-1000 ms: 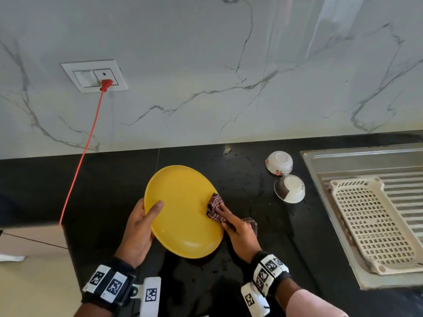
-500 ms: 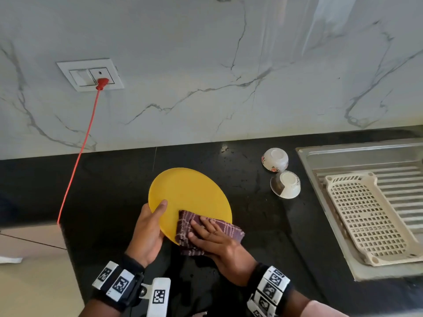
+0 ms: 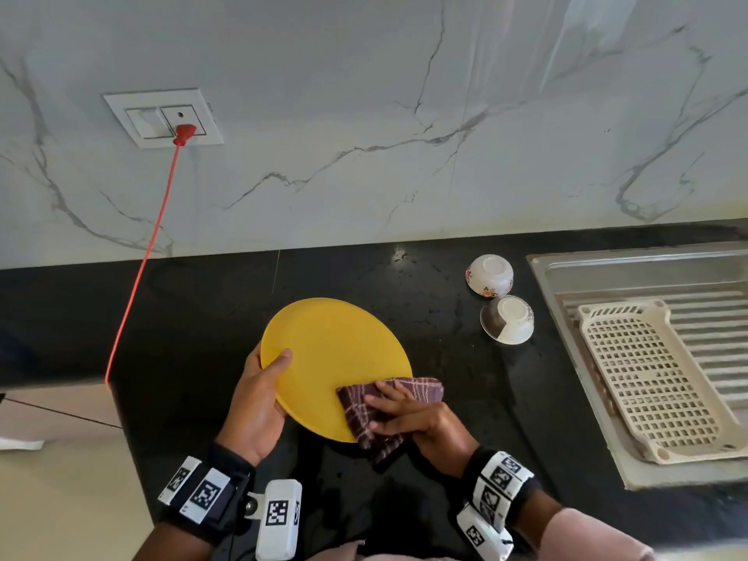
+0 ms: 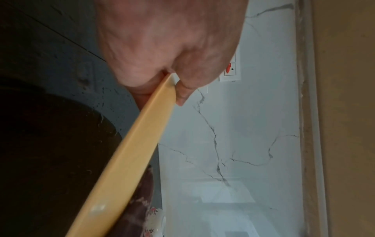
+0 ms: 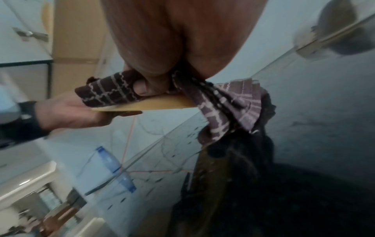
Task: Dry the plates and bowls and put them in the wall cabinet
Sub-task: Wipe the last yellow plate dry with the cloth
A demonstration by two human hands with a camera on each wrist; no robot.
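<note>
A yellow plate (image 3: pixel 332 358) is held tilted above the black counter. My left hand (image 3: pixel 259 402) grips its left rim, thumb on the upper face; the left wrist view shows the rim of the plate (image 4: pixel 129 154) pinched between thumb and fingers. My right hand (image 3: pixel 409 415) holds a dark checked cloth (image 3: pixel 384 402) folded over the plate's lower right edge, with fingers on top. The right wrist view shows the cloth (image 5: pixel 109 89) wrapped round the plate (image 5: pixel 154 104) edge. Two white bowls, one floral (image 3: pixel 490 275) and one with a dark band (image 3: pixel 508 319), lie upside down on the counter to the right.
A steel sink drainboard (image 3: pixel 631 273) with a cream plastic rack (image 3: pixel 655 378) is at the right. A red cord (image 3: pixel 139 269) runs from a wall socket (image 3: pixel 164 117) down across the counter's left end. The black counter (image 3: pixel 194 317) is speckled with water.
My right hand with the cloth moved from the plate's right edge onto its lower face, then slid right to the lower right rim. The left hand kept its grip on the plate.
</note>
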